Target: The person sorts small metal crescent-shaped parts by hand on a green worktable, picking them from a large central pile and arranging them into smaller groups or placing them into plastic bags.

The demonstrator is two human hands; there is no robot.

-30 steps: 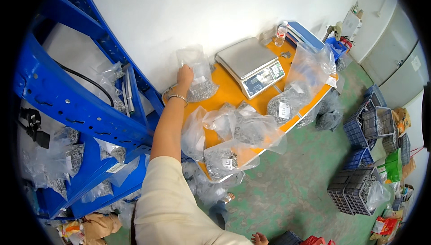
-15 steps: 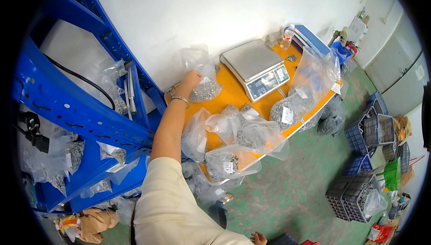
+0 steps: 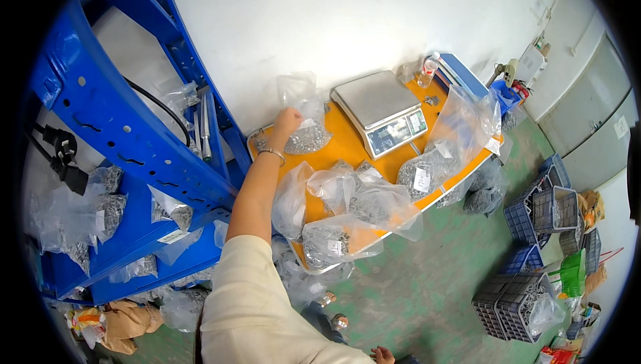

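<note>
My left hand (image 3: 289,121) reaches over the orange table (image 3: 322,158) near the wall. Its curled fingers grip a clear plastic bag (image 3: 309,140) of small grey metal parts, beside a white label on it. The bag's upper part stands up against the wall, and its filled bottom rests on the tabletop. My right hand (image 3: 382,356) shows only partly at the lower edge, its fingers loosely apart and nothing seen in them. Several more clear bags of metal parts (image 3: 325,244) lie along the table's near edge. Right of my left hand stands a digital scale (image 3: 378,94) with a bare metal plate.
Blue steel shelving (image 3: 133,140) holding bagged parts rises close to my left arm. A water bottle (image 3: 428,70) and a blue flat device (image 3: 462,76) stand at the table's far end. Plastic crates (image 3: 511,304) are stacked on the green floor at right. Sandalled feet (image 3: 339,322) show below the table.
The whole view has shifted slightly. My left hand stays at the same bag, and the bag keeps its place on the table. My right hand remains at the lower edge.
</note>
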